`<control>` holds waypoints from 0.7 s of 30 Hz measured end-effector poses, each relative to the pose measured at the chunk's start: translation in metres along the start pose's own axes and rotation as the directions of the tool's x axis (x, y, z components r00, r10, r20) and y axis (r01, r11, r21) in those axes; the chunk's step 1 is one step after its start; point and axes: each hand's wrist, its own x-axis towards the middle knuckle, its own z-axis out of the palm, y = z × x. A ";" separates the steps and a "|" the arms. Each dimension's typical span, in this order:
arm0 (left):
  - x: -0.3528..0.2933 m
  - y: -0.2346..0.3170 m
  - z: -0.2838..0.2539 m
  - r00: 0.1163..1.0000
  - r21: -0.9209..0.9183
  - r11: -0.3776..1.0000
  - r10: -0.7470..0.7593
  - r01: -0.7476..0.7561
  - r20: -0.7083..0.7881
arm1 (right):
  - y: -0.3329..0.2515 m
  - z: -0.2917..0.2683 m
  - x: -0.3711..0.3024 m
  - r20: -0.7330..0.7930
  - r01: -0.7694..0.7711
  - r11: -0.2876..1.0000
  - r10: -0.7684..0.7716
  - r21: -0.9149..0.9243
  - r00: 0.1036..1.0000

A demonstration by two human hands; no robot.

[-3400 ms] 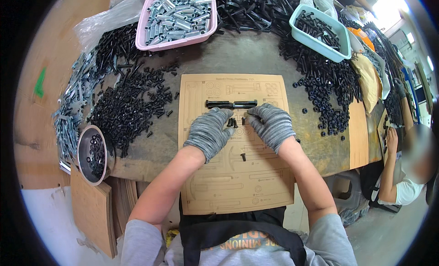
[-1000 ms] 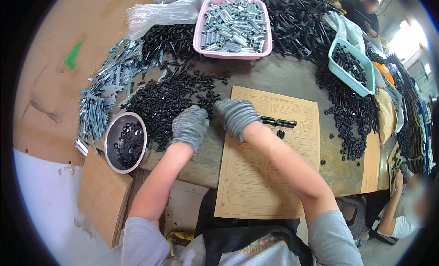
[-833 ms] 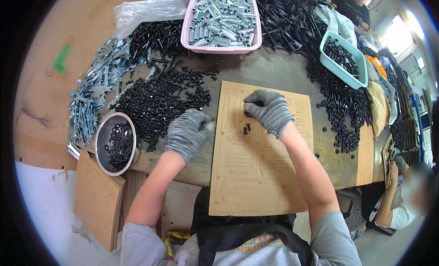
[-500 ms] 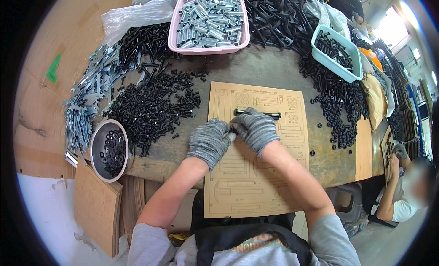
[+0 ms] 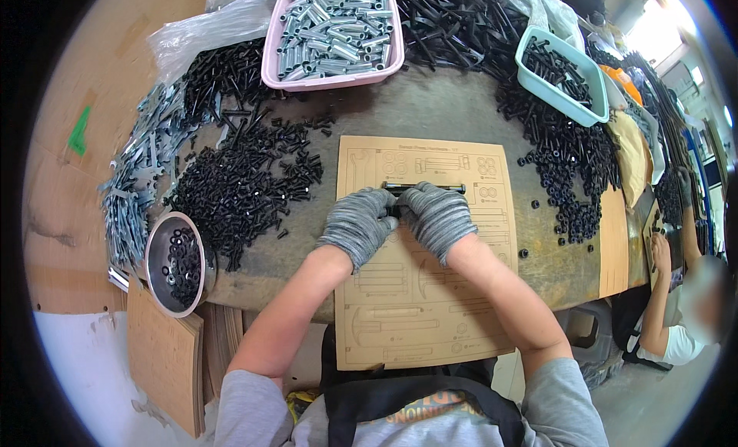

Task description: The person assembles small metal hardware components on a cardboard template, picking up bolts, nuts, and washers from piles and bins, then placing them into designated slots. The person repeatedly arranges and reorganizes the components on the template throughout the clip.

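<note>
A brown printed card point(image 5: 400, 293) with outline drawings of hardware lies in front of me. Across its upper part runs a long black bolt point(image 5: 453, 189), level from left to right. My left hand point(image 5: 358, 225), in a grey knitted glove, is closed, its fingertips by the bolt's left end. My right hand point(image 5: 440, 222), gloved alike, is closed too, with its fingers over the bolt's near side. The fingertips of both hands meet around something small and dark, mostly hidden by the gloves.
Left lie heaped short black bolts point(image 5: 238, 186), flat grey wrenches point(image 5: 127, 209) and a steel bowl point(image 5: 207, 274) of black washers. Beyond stands a pink tub point(image 5: 330, 82) of metal tubes. Right are a light-blue basket point(image 5: 565, 112) and black nuts point(image 5: 573, 212). Another person point(image 5: 669, 332) works at far right.
My view has shifted slightly, so the card and heaps sit further left. My left hand has moved up and right over the card, to the bolt's left end. Both hands stay closed.
</note>
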 end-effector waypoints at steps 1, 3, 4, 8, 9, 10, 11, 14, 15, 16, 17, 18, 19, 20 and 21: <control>0.000 0.000 -0.001 1.000 -0.020 1.000 -0.001 0.002 0.004 | 0.000 0.001 -0.002 -0.021 0.010 1.000 -0.010 -0.007 1.000; -0.001 0.000 -0.001 1.000 -0.012 1.000 -0.001 0.001 -0.002 | -0.001 0.001 -0.002 -0.031 0.018 1.000 -0.018 -0.008 0.999; -0.002 0.000 -0.001 1.000 -0.008 1.000 -0.003 0.003 -0.005 | -0.003 -0.002 -0.002 -0.019 0.017 1.000 -0.017 -0.002 1.000; 0.000 0.001 0.003 1.000 0.053 0.998 0.021 -0.020 -0.016 | -0.002 -0.001 -0.006 -0.073 0.018 1.000 -0.018 0.001 0.997; -0.002 0.003 0.001 1.000 0.054 0.998 0.018 -0.017 -0.025 | -0.002 -0.002 -0.007 -0.092 -0.007 1.000 0.008 0.013 0.996; -0.004 0.004 0.001 0.999 0.056 0.998 0.014 -0.012 -0.035 | -0.001 -0.003 -0.009 -0.111 -0.031 0.999 0.034 0.026 0.993; -0.006 0.002 0.003 0.997 0.013 1.000 0.022 -0.021 -0.068 | 0.000 -0.004 -0.011 -0.129 -0.053 0.998 0.058 0.038 0.990; -0.016 -0.004 0.010 0.990 -0.056 0.997 0.038 -0.046 -0.134 | -0.005 -0.003 -0.011 -0.047 -0.074 0.996 0.076 0.048 0.996; -0.019 -0.003 0.010 0.989 -0.033 0.999 0.033 -0.038 -0.144 | -0.014 -0.003 -0.009 -0.008 -0.106 0.993 0.106 0.047 0.994; -0.021 -0.004 0.006 0.986 0.001 1.000 0.018 -0.018 -0.166 | -0.019 -0.006 -0.010 -0.032 -0.071 0.995 0.073 0.066 0.997; -0.023 -0.001 0.001 0.996 0.007 1.000 -0.016 0.017 -0.083 | -0.026 -0.012 -0.012 -0.086 -0.044 0.995 0.052 0.088 0.995; -0.017 0.005 0.000 0.999 0.017 0.999 -0.042 0.042 -0.009 | -0.019 -0.011 -0.011 -0.072 -0.040 0.993 0.048 0.113 0.996; -0.012 0.007 0.002 0.998 0.012 0.999 -0.047 0.047 0.039 | -0.015 -0.010 -0.012 -0.110 -0.020 0.996 0.030 0.091 0.993; -0.009 0.007 0.003 0.995 -0.005 0.999 -0.049 0.050 0.091 | -0.008 -0.005 -0.013 -0.089 -0.041 0.998 0.044 0.039 0.995; -0.014 0.004 0.001 0.991 -0.042 0.997 -0.067 0.072 0.118 | -0.007 -0.008 -0.017 -0.061 -0.024 0.998 0.027 0.051 0.998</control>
